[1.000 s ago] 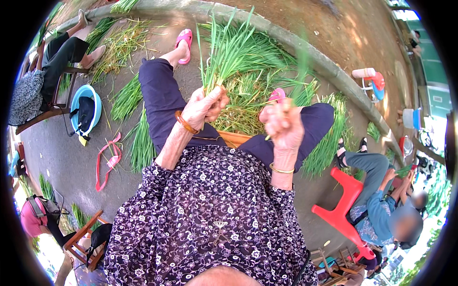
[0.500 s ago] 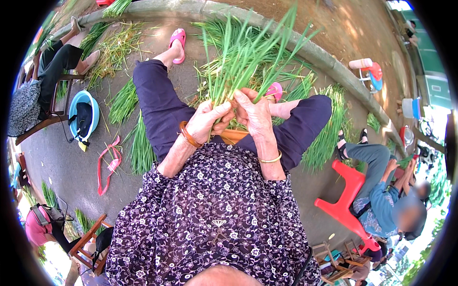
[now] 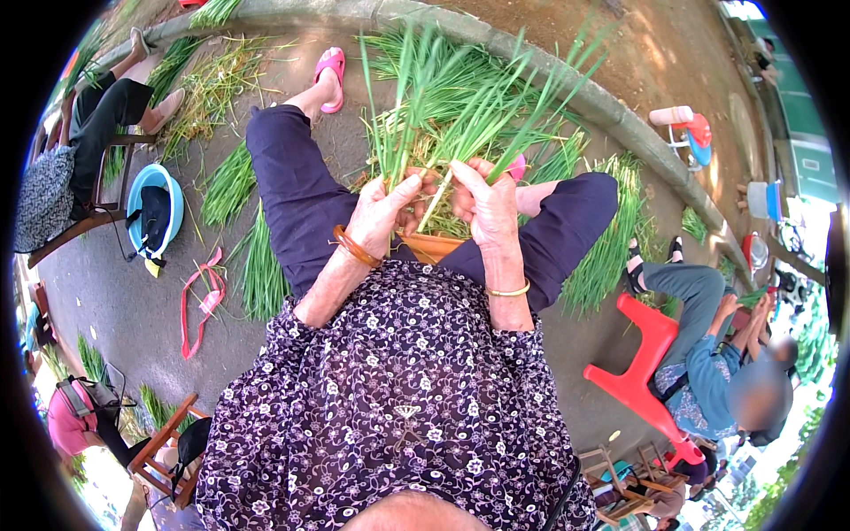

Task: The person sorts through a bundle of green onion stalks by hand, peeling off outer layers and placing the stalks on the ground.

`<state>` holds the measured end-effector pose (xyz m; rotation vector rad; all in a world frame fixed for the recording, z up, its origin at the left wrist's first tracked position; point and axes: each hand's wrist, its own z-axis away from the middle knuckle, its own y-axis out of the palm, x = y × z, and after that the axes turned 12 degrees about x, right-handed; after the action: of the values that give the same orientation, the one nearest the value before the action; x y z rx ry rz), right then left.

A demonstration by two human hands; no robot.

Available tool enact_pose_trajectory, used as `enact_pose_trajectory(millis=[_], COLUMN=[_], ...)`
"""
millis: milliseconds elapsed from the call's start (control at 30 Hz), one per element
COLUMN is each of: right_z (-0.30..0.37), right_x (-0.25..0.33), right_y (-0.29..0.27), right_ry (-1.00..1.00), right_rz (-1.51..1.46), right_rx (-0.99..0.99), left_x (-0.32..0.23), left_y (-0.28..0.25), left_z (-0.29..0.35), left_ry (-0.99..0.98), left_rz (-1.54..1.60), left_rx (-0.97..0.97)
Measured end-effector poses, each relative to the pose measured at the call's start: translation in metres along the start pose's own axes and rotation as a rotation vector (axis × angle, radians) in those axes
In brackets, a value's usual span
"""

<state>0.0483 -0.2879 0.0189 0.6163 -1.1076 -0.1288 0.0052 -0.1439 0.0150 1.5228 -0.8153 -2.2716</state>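
My left hand [image 3: 386,210], with an amber bangle at its wrist, is closed around the pale lower ends of a bunch of long green chives [image 3: 396,133]. The leaves fan up and away from me. A little to its right, my right hand [image 3: 490,203] pinches more chives [image 3: 542,124] between thumb and fingers; a gold bangle circles that wrist. One pale stalk [image 3: 434,208] slants between the two hands. Beneath them, between my knees, shows the edge of an orange-brown surface [image 3: 429,246]. Some fingertips are hidden behind the stalks.
Heaped chives [image 3: 602,239] lie on the pavement around my legs, against a stone kerb [image 3: 611,111]. To the left stand a light blue basin [image 3: 180,212] holding a black bag, and a red strap [image 3: 190,314]. At right, a red stool [image 3: 637,354] stands near a seated person [image 3: 708,354].
My hands have moved apart, the right one shifting right. The chives, bunched together before, are now split between the two hands, with a gap between them.
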Motion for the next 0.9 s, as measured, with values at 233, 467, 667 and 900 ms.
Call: enact_pose_trajectory(millis=[233,467,667,900], right_z=[0.003,0.004,0.007,0.004], right_x=[0.010,0.010,0.018,0.027], right_y=[-0.004,-0.007,-0.007,-0.019], right_ry=[0.012,0.002,-0.039,-0.113], right_rz=[-0.010,0.055,0.046,0.118], right_rx=[0.034,0.048,0.032,0.001], left_x=[-0.003,-0.010,0.004,0.009], left_y=[-0.017,-0.037,-0.051,-0.067], left_z=[-0.004,-0.003,0.007,0.007], left_ry=[0.078,0.100,0.044,0.099], left_rz=[0.239,0.541,0.557,0.218], left_rx=[0.066,0.190,0.262,0.028])
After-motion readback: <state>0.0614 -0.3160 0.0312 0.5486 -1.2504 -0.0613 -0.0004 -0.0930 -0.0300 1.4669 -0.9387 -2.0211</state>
